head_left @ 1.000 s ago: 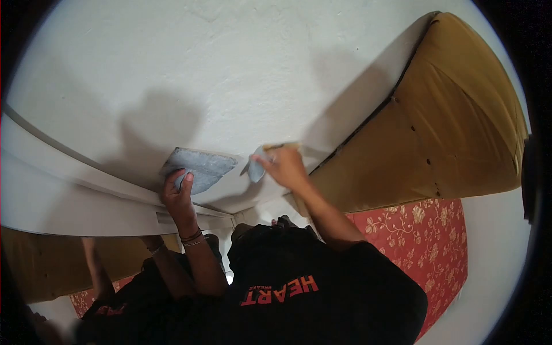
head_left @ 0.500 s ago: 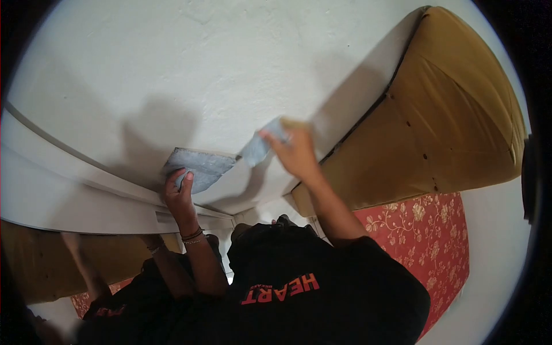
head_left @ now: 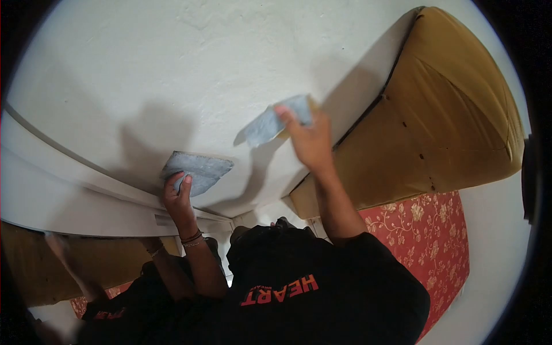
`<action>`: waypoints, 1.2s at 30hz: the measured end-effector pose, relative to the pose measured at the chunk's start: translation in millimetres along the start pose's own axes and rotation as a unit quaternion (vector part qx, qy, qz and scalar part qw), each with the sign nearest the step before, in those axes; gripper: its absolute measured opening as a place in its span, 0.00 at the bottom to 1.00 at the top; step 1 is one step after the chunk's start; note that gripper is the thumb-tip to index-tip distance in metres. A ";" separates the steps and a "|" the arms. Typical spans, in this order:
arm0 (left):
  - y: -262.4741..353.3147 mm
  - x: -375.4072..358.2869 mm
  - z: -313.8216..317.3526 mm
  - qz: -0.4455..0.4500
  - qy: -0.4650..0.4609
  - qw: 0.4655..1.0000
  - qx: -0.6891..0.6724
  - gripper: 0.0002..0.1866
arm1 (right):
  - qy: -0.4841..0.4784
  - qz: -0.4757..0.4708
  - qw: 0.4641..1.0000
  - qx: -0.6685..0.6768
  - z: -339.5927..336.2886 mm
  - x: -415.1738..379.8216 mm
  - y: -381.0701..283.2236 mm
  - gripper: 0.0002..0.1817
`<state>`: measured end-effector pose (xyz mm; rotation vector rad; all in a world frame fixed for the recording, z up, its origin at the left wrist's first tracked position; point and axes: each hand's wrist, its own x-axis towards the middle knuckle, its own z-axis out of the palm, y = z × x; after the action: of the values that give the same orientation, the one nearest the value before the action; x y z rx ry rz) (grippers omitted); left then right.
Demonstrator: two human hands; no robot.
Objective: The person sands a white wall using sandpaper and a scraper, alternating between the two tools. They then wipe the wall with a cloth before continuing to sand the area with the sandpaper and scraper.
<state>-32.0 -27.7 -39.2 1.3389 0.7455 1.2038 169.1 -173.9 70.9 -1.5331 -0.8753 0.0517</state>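
A grey-blue sheet (head_left: 208,166), flat with a straight upper edge, is pinched between the thumb and fingers of my left hand (head_left: 180,195), close to the white wall. My right hand (head_left: 310,135) grips a second piece, a grey-blue strip (head_left: 267,127) with a yellowish underside, its thumb on top. The strip lies at or near the white wall (head_left: 230,69), above and right of the sheet. Whether it touches the wall I cannot tell.
A mustard-coloured padded piece of furniture (head_left: 454,103) stands at the right, with red floral fabric (head_left: 425,230) below it. At the lower left, a mirror-like surface (head_left: 34,253) under a white frame (head_left: 75,172) shows a reflection of the arms and black shirt.
My right hand has moved up and slightly right with the strip, which is now farther from the sheet. My left hand and its sheet have barely moved.
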 end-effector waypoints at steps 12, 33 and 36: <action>-9.1 2.5 -4.2 0.013 0.000 1.000 0.021 0.09 | -0.046 0.022 0.999 -0.004 11.6 -11.7 30.4 0.14; -2.2 -0.5 -0.7 -0.003 0.005 1.000 0.013 0.08 | -0.063 -0.002 0.998 0.025 25.5 -35.9 72.9 0.10; 2.3 0.6 0.3 -0.017 -0.007 1.000 0.018 0.08 | -0.166 0.069 0.979 -0.100 20.9 -44.7 96.1 0.12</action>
<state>-32.0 -27.7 -36.8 1.3577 0.7796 1.1578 173.4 -171.1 -37.0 -1.8052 -1.0597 0.3371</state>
